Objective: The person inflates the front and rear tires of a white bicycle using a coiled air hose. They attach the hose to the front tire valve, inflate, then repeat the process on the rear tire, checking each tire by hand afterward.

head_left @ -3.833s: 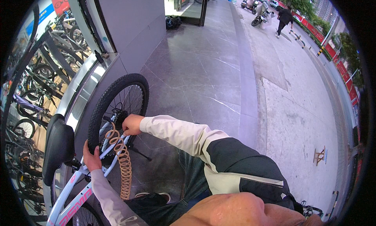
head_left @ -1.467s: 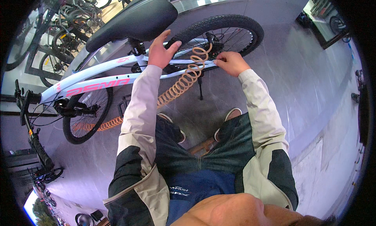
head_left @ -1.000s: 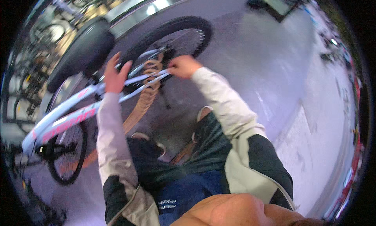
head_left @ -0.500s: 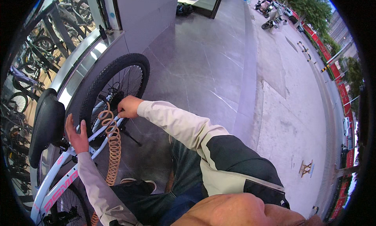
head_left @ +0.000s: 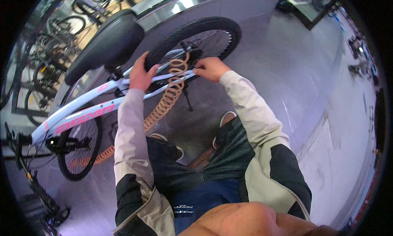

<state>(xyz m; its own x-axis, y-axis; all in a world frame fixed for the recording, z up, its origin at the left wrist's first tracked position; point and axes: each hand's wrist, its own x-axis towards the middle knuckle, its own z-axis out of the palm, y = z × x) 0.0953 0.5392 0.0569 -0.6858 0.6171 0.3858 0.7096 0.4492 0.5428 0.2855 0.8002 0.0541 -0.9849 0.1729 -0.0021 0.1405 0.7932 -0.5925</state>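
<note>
A white bicycle with pink lettering (head_left: 88,119) stands at the left, its rear wheel pointing away from me. My left hand (head_left: 141,77) is by the back of the frame below the black saddle (head_left: 112,41), thumb and fingers apart at the near edge of the rear tyre (head_left: 196,25). At the rear hub, my right hand (head_left: 212,69) has its fingers closed by the frame's rear end; what they hold, if anything, is hidden. Between my hands, an orange coiled air hose (head_left: 166,103) crosses the frame, its upper end among the spokes.
The bicycle's kickstand (head_left: 188,99) reaches to the dark tiled floor (head_left: 262,84). Other bicycles (head_left: 51,58) stand behind shop glass at the upper left. My shoes (head_left: 227,118) are close to the hose. A glass door (head_left: 315,6) is at the top right; motorbikes (head_left: 358,56) stand beyond.
My view has turned, so the bicycle and both hands appear further right and higher, and the front wheel and handlebar show more. Both hands keep about the same places on the bicycle.
</note>
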